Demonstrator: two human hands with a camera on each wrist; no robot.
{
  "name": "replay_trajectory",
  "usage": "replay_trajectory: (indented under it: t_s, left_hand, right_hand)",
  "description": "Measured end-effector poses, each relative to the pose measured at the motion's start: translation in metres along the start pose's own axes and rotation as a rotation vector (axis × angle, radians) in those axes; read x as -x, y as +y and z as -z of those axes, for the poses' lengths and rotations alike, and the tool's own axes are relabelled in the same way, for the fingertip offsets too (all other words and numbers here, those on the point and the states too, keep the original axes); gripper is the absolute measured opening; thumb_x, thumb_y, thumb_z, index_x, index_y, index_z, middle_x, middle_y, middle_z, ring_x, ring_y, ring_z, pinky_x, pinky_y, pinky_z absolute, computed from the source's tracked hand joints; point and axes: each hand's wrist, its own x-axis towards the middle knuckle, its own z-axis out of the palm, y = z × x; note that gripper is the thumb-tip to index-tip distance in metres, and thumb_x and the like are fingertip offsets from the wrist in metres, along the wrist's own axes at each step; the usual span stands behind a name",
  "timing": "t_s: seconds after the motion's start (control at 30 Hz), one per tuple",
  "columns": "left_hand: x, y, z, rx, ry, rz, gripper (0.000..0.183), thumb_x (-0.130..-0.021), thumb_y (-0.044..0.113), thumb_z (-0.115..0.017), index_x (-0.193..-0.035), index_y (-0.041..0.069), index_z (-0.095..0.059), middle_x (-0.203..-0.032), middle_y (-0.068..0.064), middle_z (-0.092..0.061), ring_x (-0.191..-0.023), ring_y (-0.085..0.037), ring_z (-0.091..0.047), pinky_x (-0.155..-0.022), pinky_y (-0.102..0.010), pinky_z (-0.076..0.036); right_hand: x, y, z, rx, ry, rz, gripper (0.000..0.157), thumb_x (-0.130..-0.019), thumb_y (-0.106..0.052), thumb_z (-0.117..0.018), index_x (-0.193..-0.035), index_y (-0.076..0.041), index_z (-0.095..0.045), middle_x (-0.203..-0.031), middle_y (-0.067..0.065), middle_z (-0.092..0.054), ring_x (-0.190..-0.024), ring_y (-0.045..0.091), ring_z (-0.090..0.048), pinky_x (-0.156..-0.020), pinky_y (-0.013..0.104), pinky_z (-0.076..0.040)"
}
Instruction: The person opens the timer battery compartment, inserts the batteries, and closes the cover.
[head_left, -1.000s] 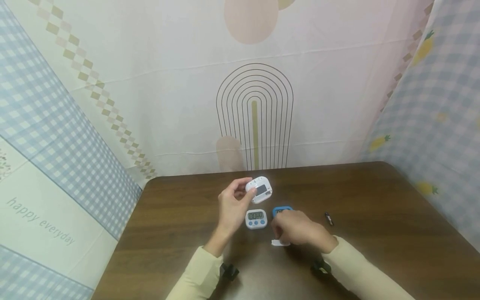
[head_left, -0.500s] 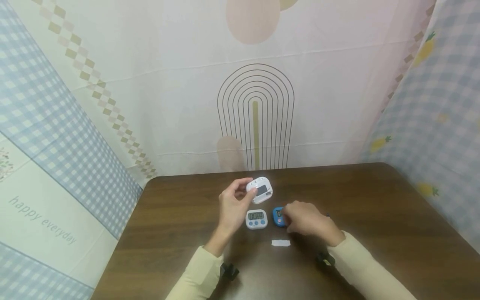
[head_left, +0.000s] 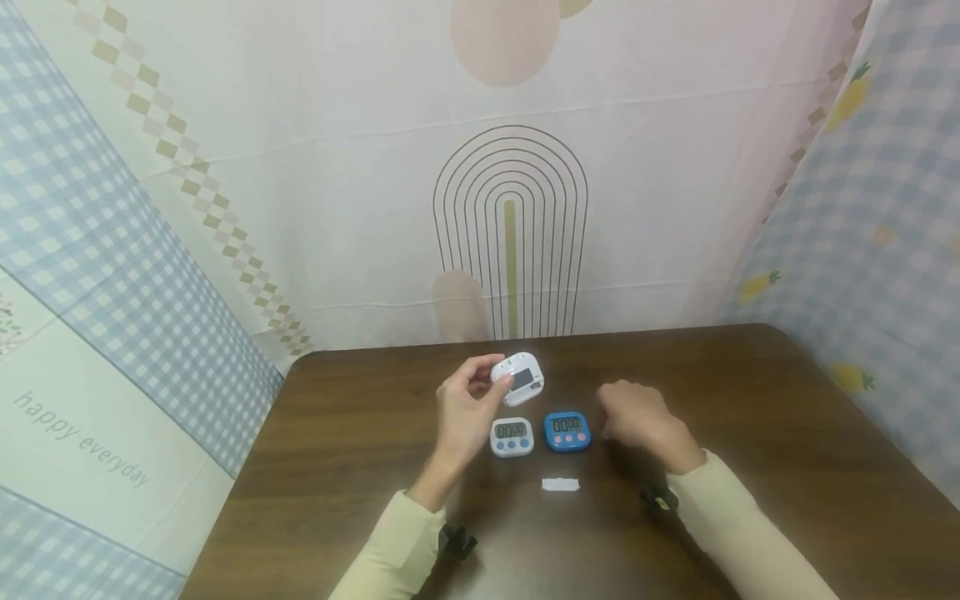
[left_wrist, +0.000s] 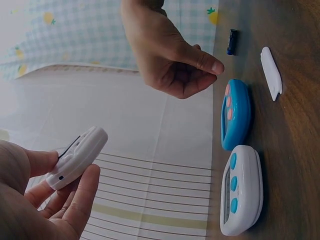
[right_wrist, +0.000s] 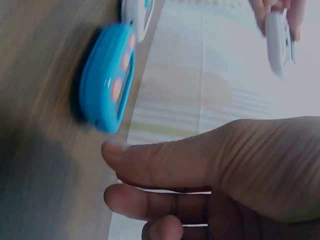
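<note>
My left hand (head_left: 467, 410) holds a white digital timer (head_left: 531, 390) up off the table, thumb on its back, which faces the head camera. A dark rectangle and an uncovered slot show on that back. My right hand (head_left: 637, 417) hovers right of a blue timer (head_left: 567, 442), holding nothing; its fingers curl loosely, with a gap between thumb and index finger in the right wrist view. Another white timer (head_left: 512, 448) with blue buttons lies left of the blue one. A white battery cover (head_left: 561, 484) lies nearer me. In the left wrist view a small battery (left_wrist: 232, 42) rests beyond the blue timer.
The brown wooden table (head_left: 360, 467) ends at a patterned cloth backdrop (head_left: 375, 250). Checked cloths hang at both sides. A dark wrist camera (head_left: 457, 542) sits under the left sleeve.
My right hand has left the white battery cover and moved right and away from me, past the blue timer, uncovering both. It now hides the battery from the head view. The left hand stays put.
</note>
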Motion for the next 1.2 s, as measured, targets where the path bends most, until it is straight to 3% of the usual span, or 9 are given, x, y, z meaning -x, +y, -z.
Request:
replay_trajectory:
  t_s: [0.17, 0.5, 0.8, 1.2]
  left_hand:
    - [0.0, -0.001, 0.0, 0.005, -0.003, 0.005, 0.027, -0.09, 0.004, -0.082, -0.117, 0.004, -0.077, -0.099, -0.013, -0.078, -0.084, -0.023, -0.075, -0.076, -0.024, -0.061]
    - [-0.001, -0.001, -0.001, 0.01, -0.007, -0.006, 0.028, -0.09, 0.001, -0.081, -0.117, 0.003, -0.077, -0.099, -0.014, -0.078, -0.084, -0.024, -0.075, -0.077, -0.025, -0.062]
    - [0.0, -0.002, 0.001, 0.006, -0.005, 0.004, 0.029, -0.09, 0.002, -0.082, -0.118, 0.003, -0.076, -0.1, -0.014, -0.078, -0.085, -0.024, -0.075, -0.077, -0.024, -0.062]
    - [-0.001, -0.002, -0.001, 0.013, 0.002, -0.028, 0.027, -0.09, 0.003, -0.082, -0.117, 0.005, -0.077, -0.1, -0.013, -0.079, -0.086, -0.024, -0.075, -0.078, -0.025, -0.062]
  right_hand:
    - [-0.002, 0.016, 0.003, 0.026, -0.014, -0.067, 0.019, -0.077, -0.005, -0.084, -0.083, -0.008, -0.067, -0.072, 0.002, -0.061, -0.065, 0.023, -0.056, -0.054, 0.039, -0.05]
    - [-0.004, 0.035, 0.004, 0.03, -0.068, -0.163, 0.02, -0.075, -0.006, -0.082, -0.072, -0.012, -0.063, -0.07, 0.004, -0.062, -0.062, 0.025, -0.059, -0.054, 0.043, -0.049]
    - [-0.001, 0.037, 0.006, 0.037, -0.075, -0.165, 0.017, -0.074, -0.004, -0.08, -0.075, -0.01, -0.065, -0.073, 0.005, -0.062, -0.066, 0.026, -0.057, -0.055, 0.044, -0.05]
    - [0.009, 0.066, 0.012, 0.016, -0.094, -0.223, 0.019, -0.074, -0.011, -0.085, -0.076, -0.009, -0.066, -0.075, 0.007, -0.063, -0.069, 0.027, -0.056, -0.058, 0.049, -0.05]
